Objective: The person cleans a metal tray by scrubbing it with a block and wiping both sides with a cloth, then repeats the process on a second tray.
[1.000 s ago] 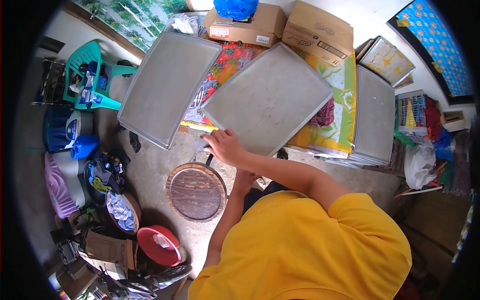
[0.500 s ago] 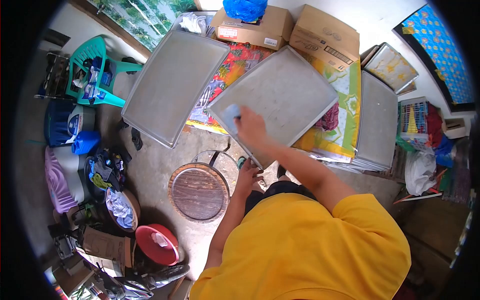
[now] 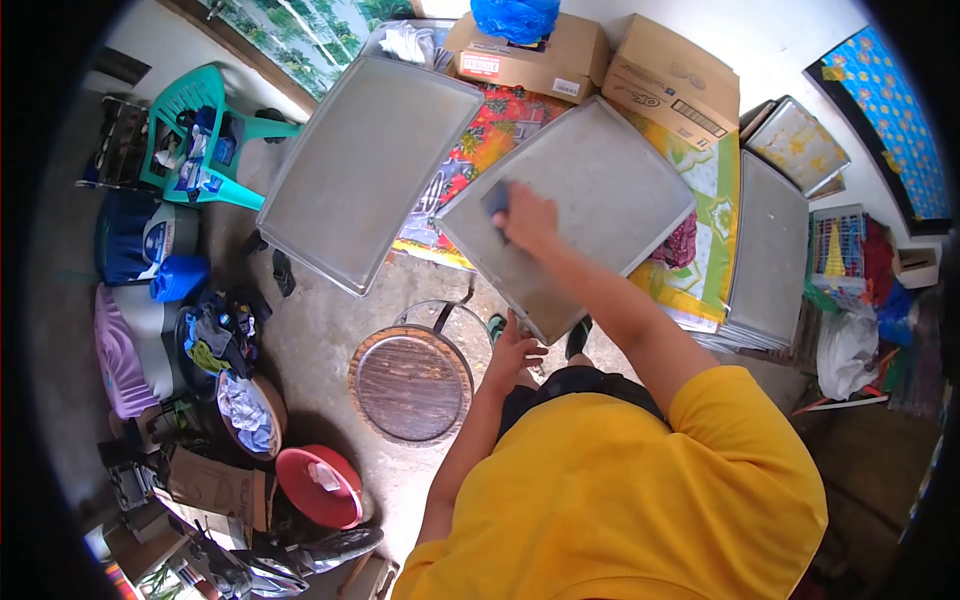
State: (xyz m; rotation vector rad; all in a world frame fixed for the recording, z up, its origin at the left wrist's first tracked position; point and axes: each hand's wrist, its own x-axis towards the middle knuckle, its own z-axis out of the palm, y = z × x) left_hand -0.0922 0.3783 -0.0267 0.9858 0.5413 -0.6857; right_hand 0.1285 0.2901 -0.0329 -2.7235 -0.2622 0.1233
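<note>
A grey metal tray [image 3: 610,200] lies tilted over the edge of a table with a flowered cover. My right hand [image 3: 530,215] presses a small dark grey-blue pad [image 3: 495,200] onto the tray's upper left part, with the fingers closed on it. At the tray's near corner, my left hand [image 3: 514,350] holds the rim, thumb at the edge and fingers partly beneath. Another grey tray [image 3: 370,170] lies to the left, apart from the first one.
A round wooden stool [image 3: 411,386] stands on the floor at centre left. Cardboard boxes [image 3: 675,80] sit at the table's back. More stacked trays [image 3: 768,250] are at the right. A green chair [image 3: 205,140] and red basin [image 3: 318,487] are at the left.
My right hand has moved the pad a little up along the tray, and the pad now looks darker. The whole view has shifted slightly. My left hand stays at the near corner.
</note>
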